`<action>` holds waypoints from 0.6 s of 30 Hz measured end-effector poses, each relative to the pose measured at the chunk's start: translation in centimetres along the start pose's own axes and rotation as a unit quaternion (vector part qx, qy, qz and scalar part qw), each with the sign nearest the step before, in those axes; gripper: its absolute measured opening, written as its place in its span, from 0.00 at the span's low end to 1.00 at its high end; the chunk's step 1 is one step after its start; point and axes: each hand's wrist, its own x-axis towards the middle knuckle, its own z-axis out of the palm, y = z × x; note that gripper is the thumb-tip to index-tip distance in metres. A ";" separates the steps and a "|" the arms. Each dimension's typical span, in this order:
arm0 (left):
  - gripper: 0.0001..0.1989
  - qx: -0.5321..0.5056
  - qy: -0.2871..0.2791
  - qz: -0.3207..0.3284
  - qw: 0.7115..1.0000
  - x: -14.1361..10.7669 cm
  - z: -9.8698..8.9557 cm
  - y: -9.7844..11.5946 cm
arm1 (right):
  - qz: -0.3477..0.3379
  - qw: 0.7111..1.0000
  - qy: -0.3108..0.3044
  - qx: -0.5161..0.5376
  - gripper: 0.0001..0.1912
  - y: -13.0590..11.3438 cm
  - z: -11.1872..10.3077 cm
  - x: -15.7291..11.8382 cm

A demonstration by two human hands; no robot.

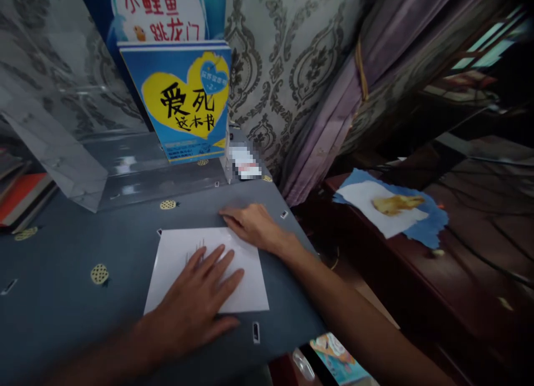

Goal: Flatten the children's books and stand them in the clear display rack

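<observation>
A white sheet of paper [250, 280] lies flat on the grey desk, with a few faint lines of marks near its middle. My left hand [196, 294] rests palm down on the sheet, fingers spread, covering part of those marks. Over the sheet's upper right edge is my right hand [252, 222], its thumb side toward me and fingers pointing left. Its fingertips are blurred, and whether they hold anything does not show.
The desk [129, 247] has pineapple prints. Behind the paper, a clear acrylic stand [87, 186] holds a blue book [146, 66] with a yellow heart. A blurred-out item [246, 162] lies beside it. On the right, a dark red table [375, 247] bears blue cloth and white paper.
</observation>
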 end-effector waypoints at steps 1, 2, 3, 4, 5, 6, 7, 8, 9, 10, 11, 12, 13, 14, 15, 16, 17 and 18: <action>0.33 0.006 0.010 -0.002 1.000 -0.1 0.3 -0.2 | -0.006 1.000 0.002 -0.010 0.15 0.1 0.3 -0.1; 0.32 0.012 0.026 -0.001 1.000 -0.2 0.6 -0.4 | -0.013 1.000 0.007 -0.018 0.15 0.4 0.5 -0.3; 0.31 0.019 0.042 0.003 0.999 -0.2 0.9 -0.5 | -0.025 0.999 0.014 -0.022 0.15 0.7 0.7 -0.4; 0.30 0.028 0.064 0.013 0.997 -0.2 1.1 -0.7 | -0.051 0.998 0.021 -0.012 0.15 1.1 0.9 -0.6; 0.30 0.037 0.084 0.023 0.996 -0.1 1.4 -0.7 | -0.071 0.997 0.035 0.005 0.15 1.6 1.1 -0.7; 0.29 0.047 0.096 0.028 0.994 0.0 1.6 -0.8 | -0.081 0.995 0.049 0.028 0.15 2.1 1.2 -0.9; 0.27 0.057 0.104 0.029 0.993 0.1 1.8 -0.7 | -0.080 0.994 0.058 0.050 0.15 2.5 1.4 -1.0; 0.26 0.067 0.106 0.027 0.992 0.2 1.9 -0.6 | -0.077 0.993 0.065 0.068 0.15 2.9 1.5 -1.0; 0.25 0.076 0.108 0.023 0.991 0.2 1.9 -0.5 | -0.071 0.992 0.071 0.080 0.15 3.2 1.7 -1.0; 0.26 0.085 0.113 0.023 0.990 0.2 1.9 -0.3 | -0.067 0.991 0.074 0.086 0.15 3.5 1.8 -0.9; 0.27 0.093 0.116 0.028 0.988 0.2 1.8 -0.2 | -0.066 0.991 0.075 0.086 0.15 3.6 1.8 -0.8; 0.27 0.099 0.119 0.033 0.987 0.1 1.7 0.0 | -0.068 0.992 0.073 0.082 0.15 3.7 1.8 -0.7; 0.26 0.103 0.130 0.036 0.985 0.0 1.6 0.1 | -0.069 0.993 0.066 0.076 0.15 3.6 1.6 -0.5; 0.24 0.105 0.142 0.036 0.984 -0.1 1.5 0.3 | -0.066 0.994 0.054 0.067 0.15 3.5 1.4 -0.4; 0.22 0.105 0.154 0.038 0.982 -0.2 1.5 0.4 | -0.057 0.996 0.039 0.055 0.15 3.2 1.0 -0.3; 0.20 0.103 0.170 0.035 0.979 -0.2 1.4 0.5 | -0.040 0.998 0.019 0.040 0.16 2.8 0.6 -0.3; 0.18 0.102 0.168 0.035 0.980 -0.3 1.3 0.6 | -0.018 1.000 0.001 0.019 0.17 2.4 0.1 -0.3; 0.16 0.104 0.160 0.050 0.980 -0.3 1.1 0.6 | 0.002 1.000 -0.010 -0.004 0.18 1.9 -0.3 -0.4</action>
